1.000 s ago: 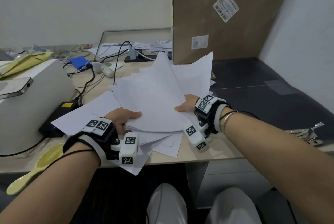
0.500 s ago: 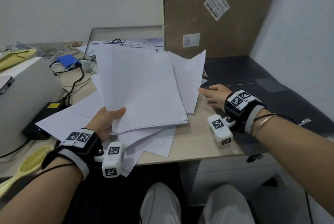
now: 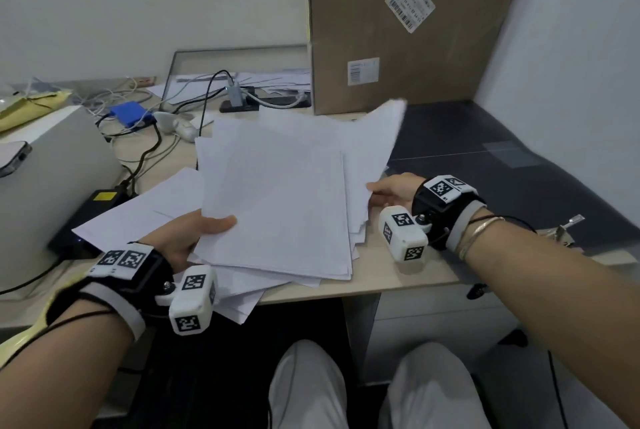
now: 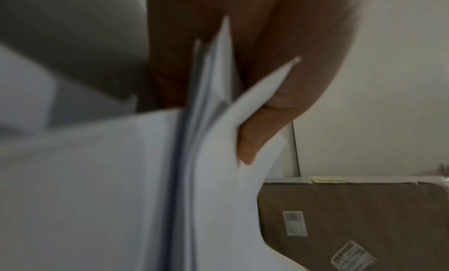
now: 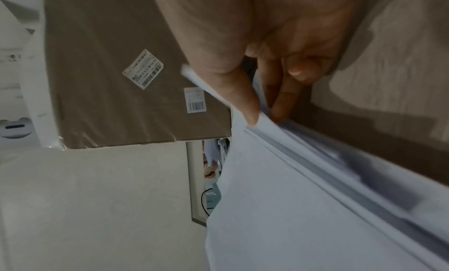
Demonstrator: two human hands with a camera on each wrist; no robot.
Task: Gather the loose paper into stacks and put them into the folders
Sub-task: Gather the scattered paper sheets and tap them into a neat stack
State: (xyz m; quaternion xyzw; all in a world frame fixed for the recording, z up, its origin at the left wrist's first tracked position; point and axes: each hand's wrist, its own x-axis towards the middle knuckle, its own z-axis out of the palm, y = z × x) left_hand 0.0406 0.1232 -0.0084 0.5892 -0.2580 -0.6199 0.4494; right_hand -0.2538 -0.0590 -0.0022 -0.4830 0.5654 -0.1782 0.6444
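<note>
A loose stack of white paper (image 3: pixel 277 200) is held over the desk (image 3: pixel 398 276) in the middle of the head view. My left hand (image 3: pixel 194 238) grips its near left corner, thumb on top; the left wrist view shows the sheets (image 4: pixel 121 179) fanned between thumb and fingers. My right hand (image 3: pixel 388 193) pinches the right edge of the sheets (image 5: pixel 303 188), thumb above and fingers below. More single sheets (image 3: pixel 138 207) lie on the desk under and left of the stack. No folder can be made out.
A tall cardboard box (image 3: pixel 398 23) stands behind the papers. A grey machine (image 3: pixel 45 186) with a phone on it sits at the left, with cables (image 3: pixel 149 151) and a blue device (image 3: pixel 130 113) behind. A dark surface (image 3: pixel 485 169) with metal clips (image 3: pixel 564 231) lies to the right.
My right hand let go of the stack, swung out to the right, and now has come back to pinch the stack's right edge. The left hand kept its grip and lowered the raised sheets.
</note>
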